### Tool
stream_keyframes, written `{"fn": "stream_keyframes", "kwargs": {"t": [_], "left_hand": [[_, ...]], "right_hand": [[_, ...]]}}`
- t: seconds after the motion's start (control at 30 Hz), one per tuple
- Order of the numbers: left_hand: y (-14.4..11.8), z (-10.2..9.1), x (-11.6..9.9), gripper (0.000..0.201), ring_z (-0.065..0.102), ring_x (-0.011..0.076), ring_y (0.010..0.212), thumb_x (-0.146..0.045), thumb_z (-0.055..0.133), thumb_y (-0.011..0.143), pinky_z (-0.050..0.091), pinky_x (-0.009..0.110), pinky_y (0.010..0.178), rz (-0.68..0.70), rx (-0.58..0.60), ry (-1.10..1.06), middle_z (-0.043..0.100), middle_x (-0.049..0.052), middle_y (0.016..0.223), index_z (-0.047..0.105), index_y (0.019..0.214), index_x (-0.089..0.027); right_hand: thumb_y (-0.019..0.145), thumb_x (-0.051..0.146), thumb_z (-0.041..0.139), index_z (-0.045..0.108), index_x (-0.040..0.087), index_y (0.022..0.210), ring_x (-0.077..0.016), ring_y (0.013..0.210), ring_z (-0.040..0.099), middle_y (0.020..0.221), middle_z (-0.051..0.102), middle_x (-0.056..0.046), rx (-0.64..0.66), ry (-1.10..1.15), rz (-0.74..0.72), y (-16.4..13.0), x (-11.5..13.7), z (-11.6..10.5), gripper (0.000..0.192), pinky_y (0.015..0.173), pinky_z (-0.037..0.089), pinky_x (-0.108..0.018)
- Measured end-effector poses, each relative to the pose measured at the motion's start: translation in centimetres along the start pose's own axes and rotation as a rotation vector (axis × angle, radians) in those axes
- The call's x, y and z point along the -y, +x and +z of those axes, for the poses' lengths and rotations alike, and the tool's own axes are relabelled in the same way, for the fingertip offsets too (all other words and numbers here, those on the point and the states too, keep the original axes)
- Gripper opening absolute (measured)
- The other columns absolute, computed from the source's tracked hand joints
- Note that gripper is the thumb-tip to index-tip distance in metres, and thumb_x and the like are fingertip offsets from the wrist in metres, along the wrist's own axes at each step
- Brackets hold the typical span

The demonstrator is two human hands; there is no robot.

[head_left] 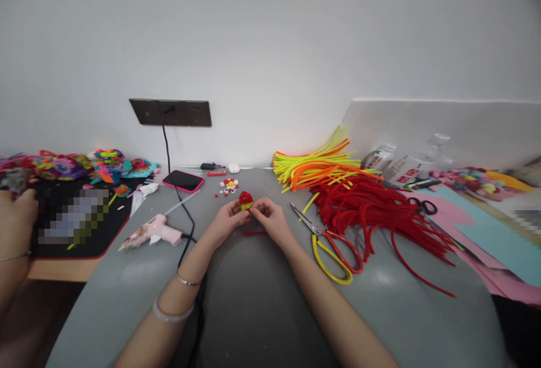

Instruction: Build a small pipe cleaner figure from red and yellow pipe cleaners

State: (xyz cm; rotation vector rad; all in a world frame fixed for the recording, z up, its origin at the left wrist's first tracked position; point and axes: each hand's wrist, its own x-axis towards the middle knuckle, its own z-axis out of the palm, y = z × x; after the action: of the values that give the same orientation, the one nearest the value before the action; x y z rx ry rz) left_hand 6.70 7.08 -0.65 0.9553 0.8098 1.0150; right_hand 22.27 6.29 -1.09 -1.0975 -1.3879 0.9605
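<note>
Between my two hands is a small figure of red and yellow pipe cleaners, red on top and yellow below. My left hand has its fingers closed around the figure's left side. My right hand pinches at its lower right edge; the fingertips hide the exact grip. Just under my hands lies a short red pipe cleaner piece. To the right of my right hand, scissors with one yellow and one red handle rest on the grey table.
A pink glue gun with a black cord and a phone lie left. Small pompoms sit behind my hands. Red pipe cleaners and a yellow-orange bundle are right. Another person's hand is far left.
</note>
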Motion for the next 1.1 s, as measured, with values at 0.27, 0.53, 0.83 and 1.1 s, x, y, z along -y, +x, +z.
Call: {"fn": "stream_keyframes", "kwargs": {"t": [0.27,0.53,0.83,1.1], "left_hand": [[0.0,-0.2,-0.8,0.041,0.069,0.0154,0.073,-0.038,0.080,0.069,0.052,0.022,0.060,-0.010,-0.099,-0.020,0.073,0.009,0.092,0.066,0.096,-0.011],[-0.4,-0.2,-1.2,0.046,0.067,0.0121,0.072,-0.025,0.087,0.056,0.048,0.020,0.062,-0.001,-0.118,-0.032,0.075,0.010,0.090,0.054,0.086,-0.015],[-1.7,-1.3,-2.1,0.023,0.063,0.0155,0.054,-0.019,0.069,0.071,0.049,0.030,0.057,-0.163,-0.172,0.455,0.069,0.005,0.073,0.046,0.076,-0.019],[0.0,0.3,-3.6,0.012,0.062,0.0294,0.091,-0.021,0.068,0.073,0.042,0.038,0.085,0.330,-0.335,1.095,0.067,0.010,0.087,0.058,0.080,-0.020]], "right_hand": [[0.072,0.045,0.065,0.062,0.018,0.074,-0.0142,0.056,0.057,0.078,0.069,-0.005,-0.033,0.081,0.123,0.5,-0.3,-1.5,0.027,0.049,0.041,-0.025],[0.070,0.030,0.060,0.061,0.019,0.069,-0.0170,0.056,0.057,0.062,0.064,-0.002,-0.081,-0.314,-0.007,0.9,-2.1,-2.9,0.011,0.055,0.043,-0.027],[0.077,0.035,0.053,0.060,0.020,0.066,-0.0185,0.058,0.056,0.062,0.063,-0.004,-0.157,-0.421,-0.063,0.7,-1.9,-2.3,0.020,0.058,0.042,-0.028],[0.079,0.045,0.054,0.061,0.019,0.076,-0.0189,0.061,0.055,0.068,0.063,-0.004,-0.269,-0.202,-0.043,1.1,-2.3,-2.7,0.027,0.059,0.044,-0.029]]}}
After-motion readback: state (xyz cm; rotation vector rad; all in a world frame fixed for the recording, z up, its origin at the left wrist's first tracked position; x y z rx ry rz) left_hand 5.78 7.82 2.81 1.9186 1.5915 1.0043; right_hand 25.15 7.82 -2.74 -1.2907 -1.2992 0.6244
